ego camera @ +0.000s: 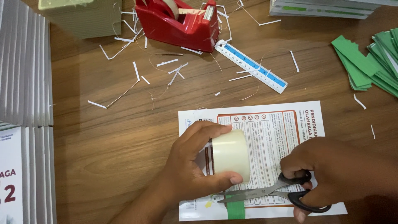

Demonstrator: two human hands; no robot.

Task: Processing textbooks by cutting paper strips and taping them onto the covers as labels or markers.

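While the left hand (pixel 188 164) grips a roll of clear tape (pixel 231 154) on a printed book cover (pixel 269 137), the right hand (pixel 327 174), fingers through black scissors (pixel 265 191), appears mid-cut; blades just below the roll need steady closing over a green strip (pixel 235 210).

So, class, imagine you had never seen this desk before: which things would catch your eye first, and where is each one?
First, the two hands at the bottom centre: the left hand grips a roll of clear tape on a printed booklet, while the right hand works black-handled scissors beside it. Next, the bright red tape dispenser at the top, ringed by white paper slivers, and the green paper strips stacked at the right edge.
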